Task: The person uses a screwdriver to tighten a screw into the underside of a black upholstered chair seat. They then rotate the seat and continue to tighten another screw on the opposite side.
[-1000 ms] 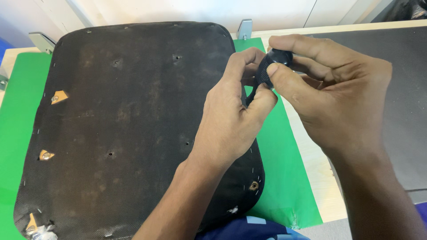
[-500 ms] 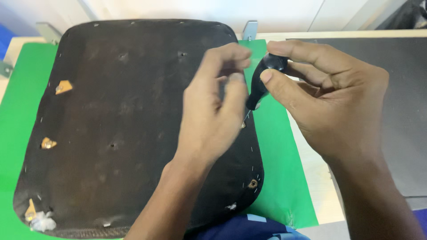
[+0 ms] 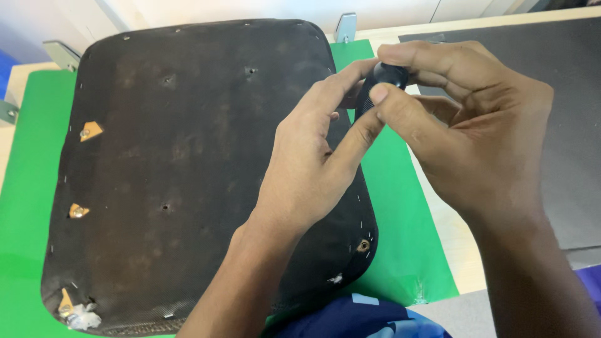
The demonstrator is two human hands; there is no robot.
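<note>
Both hands pinching a small black knob above the upturned seat base

The dark seat base (image 3: 188, 169) is lying underside up on the green mat (image 3: 28, 188) covering the desk (image 3: 447, 231); at its 3 o'clock edge the left hand (image 3: 313, 169) is now closing fingertips back onto the black knob (image 3: 382, 81), having opened half a second ago, while the right hand (image 3: 476, 131) is clamping it between thumb and forefinger.
</note>
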